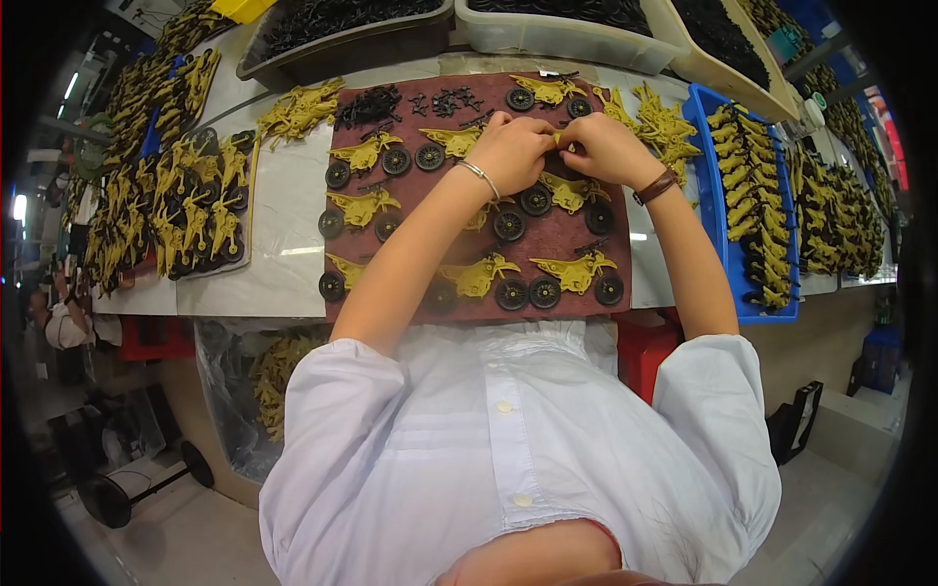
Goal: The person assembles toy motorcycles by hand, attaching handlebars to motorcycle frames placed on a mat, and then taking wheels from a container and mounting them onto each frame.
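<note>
Over the upper middle of a dark red mat [417, 189], my left hand [513, 153] and my right hand [608, 151] meet, fingers pinched together. Between their fingertips is a small yellow plastic part [558, 140], mostly hidden by the fingers. Under and around them, rows of yellow toy motorcycles with black wheels lie on their sides, among them one motorcycle [570, 193] just below my right hand and another motorcycle [451, 141] beside my left. Nearer to me lies a further motorcycle [576, 272]. My left forearm covers some of the rows.
Small black parts [371, 104] are heaped at the mat's far left. Loose yellow pieces lie in a left pile [299, 109] and a right pile [666, 127]. Bins of black parts, including a grey bin [576, 39], line the back. A blue tray [711, 210] of assembled pieces stands right; stacked motorcycles [200, 205] stand left.
</note>
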### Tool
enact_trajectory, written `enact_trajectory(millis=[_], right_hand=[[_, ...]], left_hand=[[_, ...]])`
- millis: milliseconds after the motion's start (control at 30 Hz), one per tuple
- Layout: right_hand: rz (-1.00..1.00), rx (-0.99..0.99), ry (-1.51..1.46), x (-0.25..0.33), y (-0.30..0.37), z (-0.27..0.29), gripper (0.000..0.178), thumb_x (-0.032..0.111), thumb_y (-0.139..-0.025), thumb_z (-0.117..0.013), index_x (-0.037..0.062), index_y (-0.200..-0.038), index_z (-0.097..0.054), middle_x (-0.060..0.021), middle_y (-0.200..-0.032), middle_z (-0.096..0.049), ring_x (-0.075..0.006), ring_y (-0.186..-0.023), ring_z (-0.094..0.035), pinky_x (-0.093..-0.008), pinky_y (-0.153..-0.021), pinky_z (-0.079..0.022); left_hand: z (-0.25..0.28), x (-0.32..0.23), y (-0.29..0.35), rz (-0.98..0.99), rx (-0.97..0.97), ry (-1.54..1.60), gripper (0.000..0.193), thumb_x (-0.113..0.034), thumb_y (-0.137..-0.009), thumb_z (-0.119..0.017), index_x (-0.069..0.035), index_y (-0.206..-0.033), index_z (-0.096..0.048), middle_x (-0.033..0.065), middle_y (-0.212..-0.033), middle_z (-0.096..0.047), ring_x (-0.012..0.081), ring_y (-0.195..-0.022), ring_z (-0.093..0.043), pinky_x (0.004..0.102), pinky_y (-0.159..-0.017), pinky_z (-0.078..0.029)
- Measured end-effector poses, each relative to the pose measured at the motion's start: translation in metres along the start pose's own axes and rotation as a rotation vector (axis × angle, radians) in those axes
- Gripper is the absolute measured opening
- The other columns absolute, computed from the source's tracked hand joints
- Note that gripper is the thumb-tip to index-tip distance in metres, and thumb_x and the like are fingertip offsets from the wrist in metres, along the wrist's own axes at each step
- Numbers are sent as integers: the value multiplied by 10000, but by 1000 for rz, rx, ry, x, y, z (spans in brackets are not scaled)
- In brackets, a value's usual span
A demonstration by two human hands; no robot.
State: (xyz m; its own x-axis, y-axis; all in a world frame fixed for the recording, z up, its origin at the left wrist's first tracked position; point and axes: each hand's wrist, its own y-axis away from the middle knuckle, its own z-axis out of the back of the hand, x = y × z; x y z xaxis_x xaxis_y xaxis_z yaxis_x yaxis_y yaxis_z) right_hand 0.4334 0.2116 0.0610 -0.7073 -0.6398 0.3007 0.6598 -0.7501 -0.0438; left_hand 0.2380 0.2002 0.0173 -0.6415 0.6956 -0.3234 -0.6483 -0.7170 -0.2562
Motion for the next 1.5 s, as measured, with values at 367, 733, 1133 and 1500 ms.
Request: enact_trajectory(millis=[367, 733, 1133, 1500], right_hand=[[60, -112, -128, -24, 5, -15, 132, 168, -773, -709, 60, -841, -678, -109, -812, -666, -312, -769, -623, -407, -693, -485], [112, -141, -112, -24, 7, -17, 122, 168, -777, -700, 66, -834, -665, -89, -827, -660, -296, -772, -625, -400, -681, -488], [47, -173, 35, -14, 13, -27, 122, 201, -775, -681, 89, -780, -634, -61, -803, -649, -289, -774, -635, -409, -672, -502], [-318, -325, -1197, 11, 37, -4, 472, 499, -991, -424, 68, -1108, -577, 15, -686, -558, -28, -565, -441, -179, -498, -348]], left_hand=[[-3, 4, 2, 11, 5, -22, 290, -84, -830, -505, -110, -1070, -665, 50, -1274, -590, 198, -1160, -546, 389, -969, -339], [-7, 5, 2, 1, -41, -10, 285, -69, -831, -492, -107, -1057, -661, 57, -1280, -590, 211, -1175, -544, 400, -961, -345], [5, -1, -2, 0, 44, -21, 278, -72, -807, -520, -78, -1050, -654, 111, -1289, -583, 245, -1196, -538, 428, -993, -347], [13, -25, -1, -33, -318, 205, 222, -154, -810, -622, -104, -1017, -685, 38, -1100, -628, 221, -1052, -577, 392, -916, -358]])
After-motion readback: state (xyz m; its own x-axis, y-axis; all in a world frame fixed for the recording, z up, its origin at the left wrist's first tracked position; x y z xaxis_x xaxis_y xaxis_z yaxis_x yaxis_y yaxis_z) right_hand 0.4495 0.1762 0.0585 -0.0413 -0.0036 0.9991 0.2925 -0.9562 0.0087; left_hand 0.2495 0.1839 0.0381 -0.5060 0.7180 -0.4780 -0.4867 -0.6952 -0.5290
